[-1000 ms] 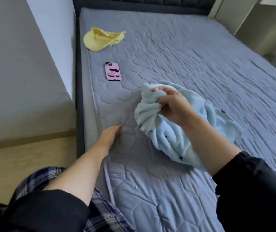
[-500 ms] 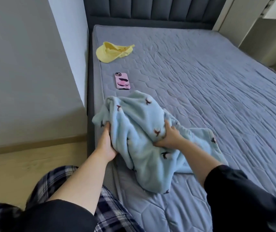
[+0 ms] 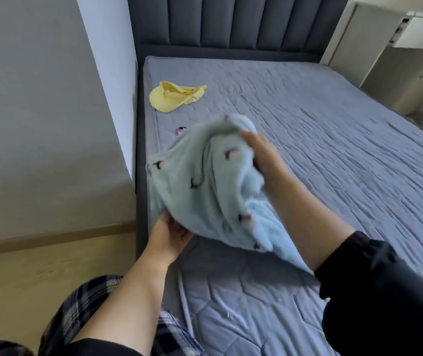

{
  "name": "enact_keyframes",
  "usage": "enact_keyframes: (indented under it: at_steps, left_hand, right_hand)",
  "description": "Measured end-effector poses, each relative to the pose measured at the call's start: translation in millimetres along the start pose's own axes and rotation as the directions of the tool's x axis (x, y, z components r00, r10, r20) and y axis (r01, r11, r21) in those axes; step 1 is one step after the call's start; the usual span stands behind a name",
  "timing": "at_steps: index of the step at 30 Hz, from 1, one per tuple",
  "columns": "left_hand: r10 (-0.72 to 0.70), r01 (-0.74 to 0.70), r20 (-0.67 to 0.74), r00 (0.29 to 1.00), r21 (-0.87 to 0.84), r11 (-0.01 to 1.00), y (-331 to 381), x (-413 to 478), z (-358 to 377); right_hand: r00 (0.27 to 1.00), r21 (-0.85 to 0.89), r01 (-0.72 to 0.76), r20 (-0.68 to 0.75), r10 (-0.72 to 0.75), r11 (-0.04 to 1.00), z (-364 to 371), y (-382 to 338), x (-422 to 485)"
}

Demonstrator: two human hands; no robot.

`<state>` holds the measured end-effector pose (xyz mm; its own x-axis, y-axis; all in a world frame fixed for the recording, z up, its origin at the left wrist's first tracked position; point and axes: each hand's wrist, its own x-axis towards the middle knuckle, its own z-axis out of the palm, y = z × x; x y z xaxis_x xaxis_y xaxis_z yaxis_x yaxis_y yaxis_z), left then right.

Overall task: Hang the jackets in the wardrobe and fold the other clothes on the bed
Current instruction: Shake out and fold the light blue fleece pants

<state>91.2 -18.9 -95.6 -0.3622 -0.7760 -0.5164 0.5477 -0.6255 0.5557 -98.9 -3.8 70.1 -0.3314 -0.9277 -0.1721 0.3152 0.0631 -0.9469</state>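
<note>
Over bed (image 3: 333, 155), blue garment (image 3: 200, 191) now raised higher; left grip (image 3: 169, 235), right grip (image 3: 263, 154) both clutching it.

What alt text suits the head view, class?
The right hand grips the top of a light blue fleece garment held over a grey bed, the left hand holding its lower edge. A yellow cap and pink phone lie beyond.

Soft, dim, even light is washing the bed (image 3: 333, 155); motion is blurring the blue cloth (image 3: 200, 191), the wide lens bending edges.
</note>
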Motion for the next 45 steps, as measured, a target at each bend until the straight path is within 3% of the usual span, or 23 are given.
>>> enact_keyframes:
  at_steps: [2, 3, 5, 7, 10, 12, 14, 16, 18, 20, 21, 22, 24, 26, 28, 29, 31, 32, 33, 35, 38, 41, 45]
  left_hand:
    - [-0.012, 0.010, -0.059, 0.998, -0.022, 1.000, 1, 0, -1]
    - [-0.009, 0.009, -0.068, 0.998, -0.010, 1.000, 1, 1, -3]
    - [-0.010, 0.011, -0.072, 0.997, 0.022, 1.000, 2, 3, -6]
    - [-0.004, 0.006, -0.072, 0.997, 0.033, 0.999, 3, 4, -7]
    - [0.037, -0.029, -0.100, 0.994, 0.080, 0.996, 3, 6, -2]
    - [0.079, -0.064, -0.093, 0.992, 0.151, 0.986, 5, 9, 0]
    - [0.130, -0.112, -0.078, 0.988, 0.200, 0.973, 12, 12, 0]
    - [0.222, -0.207, -0.058, 0.973, 0.196, 0.959, 23, 14, -1]
    - [0.338, -0.322, -0.052, 0.940, 0.190, 0.927, 34, 16, -3]
    - [0.441, -0.412, -0.052, 0.896, 0.272, 0.870, 40, 13, -3]
    - [0.481, -0.440, -0.039, 0.876, 0.342, 0.830, 40, 11, -2]
    - [0.506, -0.455, -0.012, 0.863, 0.418, 0.786, 40, 8, 0]
    - [0.528, -0.448, 0.045, 0.848, 0.594, 0.668, 35, 6, 5]
    - [0.533, -0.404, 0.073, 0.843, 0.741, 0.537, 29, 9, 3]
    - [0.511, -0.340, 0.040, 0.858, 0.791, 0.508, 27, 12, -2]
    - [0.484, -0.298, 0.011, 0.875, 0.800, 0.520, 26, 14, -4]
    - [0.438, -0.244, -0.032, 0.898, 0.793, 0.558, 25, 15, -6]
    - [0.423, -0.232, -0.058, 0.904, 0.765, 0.601, 25, 15, -7]
    - [0.399, -0.219, -0.096, 0.912, 0.708, 0.672, 25, 14, -6]
    - [0.319, -0.190, -0.153, 0.936, 0.542, 0.819, 26, 11, -6]
    - [0.174, -0.115, -0.088, 0.981, 0.462, 0.879, 29, 6, -3]
    - [-0.027, 0.046, -0.050, 0.998, 0.436, 0.899, 27, 2, -1]
    - [-0.197, 0.111, 0.091, 0.976, 0.571, 0.813, 15, -4, 1]
  right_hand:
    - [0.992, 0.296, -0.116, 0.086, 0.095, 0.948, -7, -5, 18]
    - [0.993, 0.281, -0.117, 0.057, 0.105, 0.953, -10, -4, 27]
    - [0.986, -0.083, -0.054, -0.162, 0.040, 0.995, -21, 12, 39]
    - [0.971, -0.400, -0.101, -0.240, 0.002, 0.911, -32, 42, 37]
    - [0.957, -0.416, -0.255, -0.236, 0.167, 0.873, -50, 82, 27]
    - [0.965, -0.394, -0.196, -0.239, 0.106, 0.898, -51, 94, 21]
    - [0.980, -0.518, -0.047, -0.189, -0.060, 0.854, -38, 98, 15]
    - [0.985, -0.750, 0.160, 0.081, -0.151, 0.641, -21, 99, 3]
    - [0.903, -0.890, 0.401, 0.424, 0.071, 0.219, -8, 102, -11]
    - [0.750, -0.746, 0.638, 0.546, 0.373, -0.190, -2, 112, -25]
    - [0.688, -0.650, 0.709, 0.555, 0.467, -0.272, -1, 117, -35]
    - [0.640, -0.608, 0.748, 0.554, 0.532, -0.267, 0, 121, -43]
    - [0.570, -0.677, 0.732, 0.554, 0.606, -0.070, -3, 122, -52]
    - [0.662, -0.843, 0.494, 0.523, 0.537, 0.213, -5, 112, -54]
    - [0.905, -0.869, 0.230, 0.356, 0.232, 0.438, -13, 105, -41]
    - [0.979, -0.836, 0.154, 0.201, 0.034, 0.527, -18, 103, -33]
    - [0.962, -0.746, 0.043, -0.148, -0.229, 0.665, -29, 100, -16]
    - [0.929, -0.702, -0.031, -0.283, -0.239, 0.712, -35, 98, -7]
    - [0.916, -0.641, -0.113, -0.363, -0.171, 0.759, -39, 98, 0]
    - [0.905, -0.438, -0.326, -0.402, 0.142, 0.838, -41, 100, 9]
    - [0.829, -0.168, -0.553, -0.203, 0.521, 0.816, -36, 110, 7]
    - [0.842, -0.052, -0.539, -0.065, 0.536, 0.841, -26, 113, 3]
    - [0.914, 0.042, -0.402, -0.046, 0.404, 0.915, -9, 95, 11]
